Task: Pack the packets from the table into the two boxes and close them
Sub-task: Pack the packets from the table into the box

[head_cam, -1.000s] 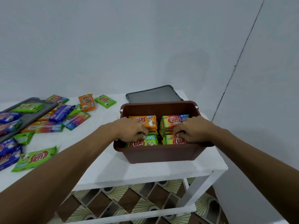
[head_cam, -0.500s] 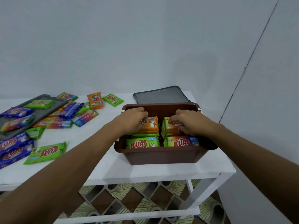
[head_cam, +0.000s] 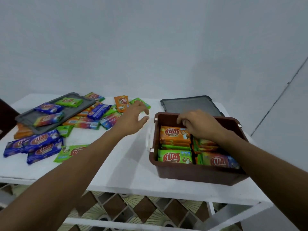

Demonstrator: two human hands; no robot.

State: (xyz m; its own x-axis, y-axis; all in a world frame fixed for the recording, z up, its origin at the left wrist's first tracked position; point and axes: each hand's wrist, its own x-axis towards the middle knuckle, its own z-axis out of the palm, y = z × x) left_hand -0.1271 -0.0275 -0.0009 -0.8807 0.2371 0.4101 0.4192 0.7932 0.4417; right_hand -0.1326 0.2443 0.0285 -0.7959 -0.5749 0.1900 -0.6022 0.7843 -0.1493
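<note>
A brown box stands near the table's right front edge, filled with rows of orange and green packets. My right hand reaches into the back of the box, fingers curled down onto the packets there. My left hand is outside the box, fingers spread and holding nothing, over the table beside a green packet and an orange packet. Several loose blue, green and orange packets lie across the left of the table. A grey lid lies flat behind the box.
A second grey lid lies at the left with three packets on it. The white table ends just in front of the box and at its right. A dark object shows at the far left edge. Patterned floor tiles show below.
My left hand has left the box and swung left toward the loose packets. My right hand has shifted to the back of the box. The camera has turned left.
</note>
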